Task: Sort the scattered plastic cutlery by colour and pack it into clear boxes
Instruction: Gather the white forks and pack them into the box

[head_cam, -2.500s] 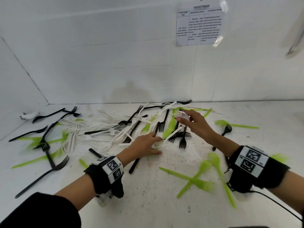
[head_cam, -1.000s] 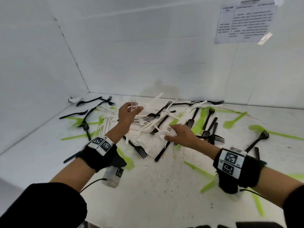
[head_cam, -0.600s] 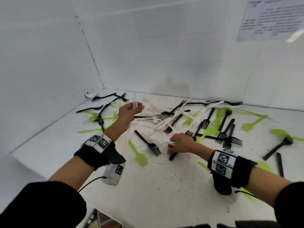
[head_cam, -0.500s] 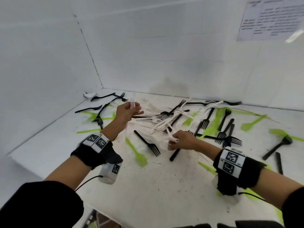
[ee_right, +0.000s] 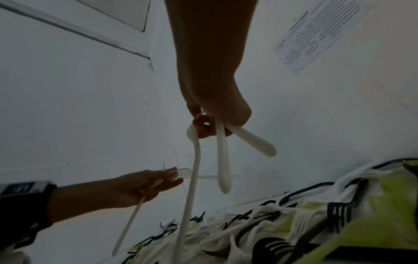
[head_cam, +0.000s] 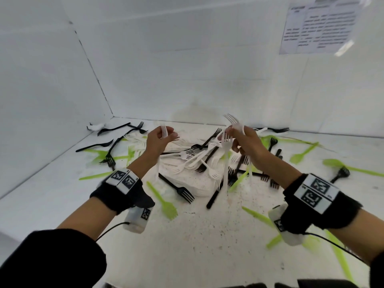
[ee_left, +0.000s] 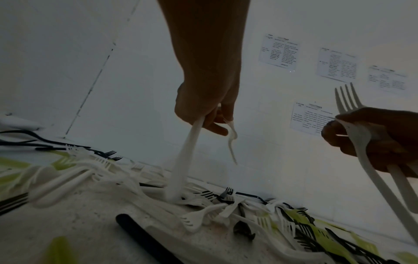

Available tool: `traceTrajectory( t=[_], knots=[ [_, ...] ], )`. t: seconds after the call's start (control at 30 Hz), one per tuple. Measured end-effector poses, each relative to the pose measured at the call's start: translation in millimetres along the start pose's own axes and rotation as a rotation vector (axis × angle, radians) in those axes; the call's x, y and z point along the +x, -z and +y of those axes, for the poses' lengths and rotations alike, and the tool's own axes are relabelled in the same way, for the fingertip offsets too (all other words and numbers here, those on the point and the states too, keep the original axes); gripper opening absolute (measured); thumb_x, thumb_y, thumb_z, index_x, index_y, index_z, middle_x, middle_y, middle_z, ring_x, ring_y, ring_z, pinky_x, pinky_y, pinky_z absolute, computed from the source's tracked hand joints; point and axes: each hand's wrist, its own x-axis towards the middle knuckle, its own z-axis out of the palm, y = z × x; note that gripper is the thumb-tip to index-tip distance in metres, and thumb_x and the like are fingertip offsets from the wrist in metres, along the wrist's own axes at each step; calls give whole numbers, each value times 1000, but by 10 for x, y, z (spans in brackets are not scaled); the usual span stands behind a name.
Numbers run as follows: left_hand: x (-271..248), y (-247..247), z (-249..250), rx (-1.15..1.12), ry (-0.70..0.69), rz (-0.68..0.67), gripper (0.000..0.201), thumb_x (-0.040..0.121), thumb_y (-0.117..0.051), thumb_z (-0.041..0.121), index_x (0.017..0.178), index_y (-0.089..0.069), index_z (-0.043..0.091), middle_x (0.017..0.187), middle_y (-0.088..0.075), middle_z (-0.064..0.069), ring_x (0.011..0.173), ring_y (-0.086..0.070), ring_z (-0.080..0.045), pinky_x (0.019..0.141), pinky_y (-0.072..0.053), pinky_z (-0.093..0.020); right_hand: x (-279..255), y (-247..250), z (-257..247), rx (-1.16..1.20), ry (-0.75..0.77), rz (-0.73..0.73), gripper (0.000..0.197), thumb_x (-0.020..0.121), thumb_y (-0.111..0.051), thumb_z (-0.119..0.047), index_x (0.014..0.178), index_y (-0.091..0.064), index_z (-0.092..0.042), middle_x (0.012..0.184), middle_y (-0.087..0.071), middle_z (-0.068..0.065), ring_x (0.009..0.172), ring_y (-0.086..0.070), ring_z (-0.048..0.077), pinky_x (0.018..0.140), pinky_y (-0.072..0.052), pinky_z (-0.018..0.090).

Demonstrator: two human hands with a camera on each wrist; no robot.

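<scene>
White, black and green plastic forks lie in a tangled pile (head_cam: 199, 161) on the white table (head_cam: 187, 250). My left hand (head_cam: 166, 137) is raised above the pile's left side and grips white forks (head_cam: 164, 130) with the tines up; the handle (ee_left: 183, 169) hangs down. My right hand (head_cam: 232, 140) is raised to the right of it and grips several white forks (head_cam: 225, 163), whose handles (ee_right: 222, 160) dangle under the fist. In the right wrist view the left hand (ee_right: 156, 182) holds its white fork (ee_right: 131, 223). No clear box is in view.
White walls close the table at the left and back. A printed sheet (head_cam: 320, 26) hangs on the back wall. Loose green forks (head_cam: 166, 204) and a black fork (head_cam: 178, 189) lie nearer me. More black forks (head_cam: 116, 142) lie at the far left.
My right hand took white forks from the pile's near edge and lifted them. Both hands now hang higher and closer together. The left hand kept its white forks.
</scene>
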Motion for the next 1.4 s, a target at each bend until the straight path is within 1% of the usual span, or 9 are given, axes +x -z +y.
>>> traceTrajectory(
  t=[0.17,0.33,0.5,0.67,0.83,0.93,1.03,1.2,1.4],
  knots=[
    [-25,-32,71,-18,17,-86,38,82,-68,4,114,-49,10,82,-64,-1,57,-66,-3,35,-24,-12,-21,-73,9,105,2,85,17,97,-45,-12,81,-47,-14,67,-60,10,31,-43,-2,34,-26,9],
    [-20,-57,99,-146,119,-93,13,91,-59,13,103,-57,16,81,-62,-1,73,-61,-8,36,-23,-12,27,-134,152,-7,-13,-10,16,88,-63,-15,73,-61,-11,69,-63,7,32,-35,0,35,-23,12],
    [76,-53,104,-360,269,-50,17,100,-40,14,88,-51,19,73,-54,5,59,-67,-4,68,-49,-26,-9,-198,196,-7,-28,-61,19,93,-56,-18,81,-63,-6,66,-63,3,36,-45,-3,35,-25,9],
    [176,-146,49,-523,359,-29,26,103,-33,28,81,-42,17,63,-37,5,31,-39,-4,38,-39,-13,-33,-191,247,-114,-11,-129,26,95,-52,-27,76,-61,-12,72,-67,10,39,-46,-4,39,-29,8],
    [176,-298,53,-358,364,-139,41,95,-31,53,92,-46,15,66,-31,5,32,-29,-1,36,-28,-12,13,-148,305,-142,-84,-81,27,94,-51,-34,77,-59,-14,67,-57,-6,40,-43,-3,39,-27,10],
    [151,-355,72,-87,299,-326,20,94,-53,29,104,-50,12,71,-41,2,38,-38,0,41,-35,-13,70,-109,352,-204,-93,-45,28,93,-51,-38,74,-57,-18,70,-58,-3,58,-51,1,51,-35,15],
    [131,-374,36,201,223,-538,35,90,-58,7,123,-45,5,78,-50,-4,48,-49,-2,48,-43,-16,116,-68,415,-342,-65,-34,32,93,-51,-41,83,-60,-13,69,-57,-5,72,-52,13,63,-36,25],
    [-2,-401,-17,549,135,-788,26,100,-39,29,115,-50,11,81,-59,1,56,-57,-8,53,-46,-18,178,-22,426,-623,40,51,40,94,-47,-43,83,-63,-8,69,-53,1,85,-51,25,72,-37,35],
    [-23,-467,-207,851,-82,-861,22,90,-58,38,96,-58,17,68,-54,3,51,-55,-10,54,-47,-25,220,-50,303,-300,-5,-13,32,95,-51,-31,71,-51,-10,54,-51,0,37,-47,4,48,-42,24]
  ],
)
